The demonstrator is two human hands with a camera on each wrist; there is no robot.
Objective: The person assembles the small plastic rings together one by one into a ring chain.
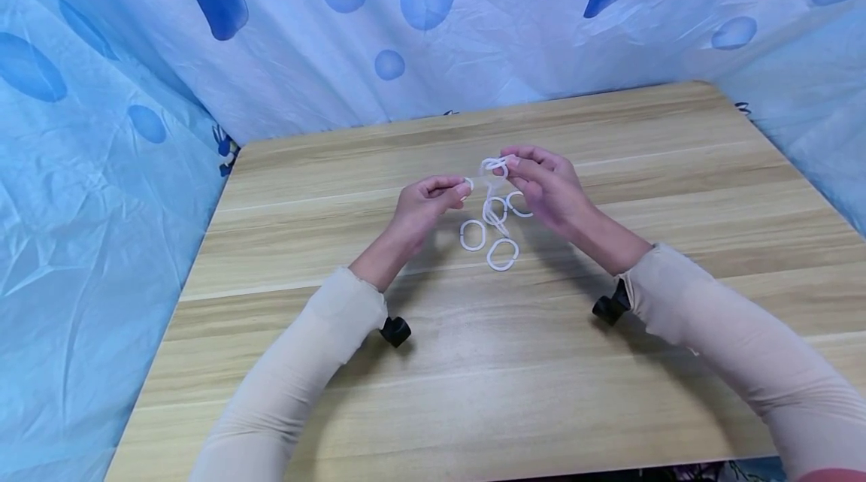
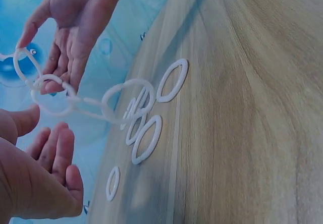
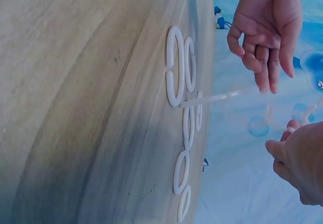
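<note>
Wooden table (image 1: 676, 189), mid-surface: both hands' grip on linked white rings (image 1: 496, 166).

Table (image 1: 609, 392): pale wood-grain top, smooth, matt with a faint sheen, laid in long planks.
Rings (image 1: 502, 254): white plastic, smooth, slightly glossy; some lie on the table, others hang linked above it.
Cloth backdrop (image 1: 473, 38): thin blue-and-white printed fabric behind and beside the table, creased, with a soft sheen.
Sleeves (image 1: 744, 347): beige knit cloth, matt, close-fitting, over the table's near edge.
</note>
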